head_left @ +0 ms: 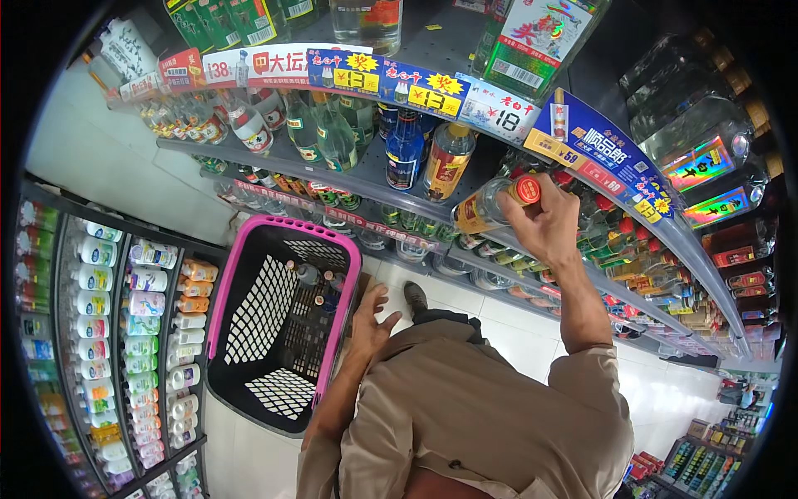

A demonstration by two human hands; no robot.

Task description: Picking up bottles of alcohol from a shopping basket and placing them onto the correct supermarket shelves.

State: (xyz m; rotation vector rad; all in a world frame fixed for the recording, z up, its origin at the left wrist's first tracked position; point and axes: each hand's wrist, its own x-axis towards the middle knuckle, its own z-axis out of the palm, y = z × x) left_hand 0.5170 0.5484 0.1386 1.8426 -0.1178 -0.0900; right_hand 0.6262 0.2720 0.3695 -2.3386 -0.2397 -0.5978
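My right hand grips a clear glass liquor bottle by its neck, just below the red cap. The bottle leans at the front edge of the shelf and has a yellow-gold label. Beside it on the same shelf stand a similar bottle with a yellow cap and a blue glass bottle. Low by the basket, my left hand holds nothing, its fingers apart and slightly curled. A black shopping basket with a pink rim stands to its left, with a few small bottles lying at its far end.
Price strips line the curved upper shelf edge, with large bottles above it. Lower shelves hold more bottles. On the left, a rack of plastic toiletry bottles borders the white tiled floor. My shoe shows below.
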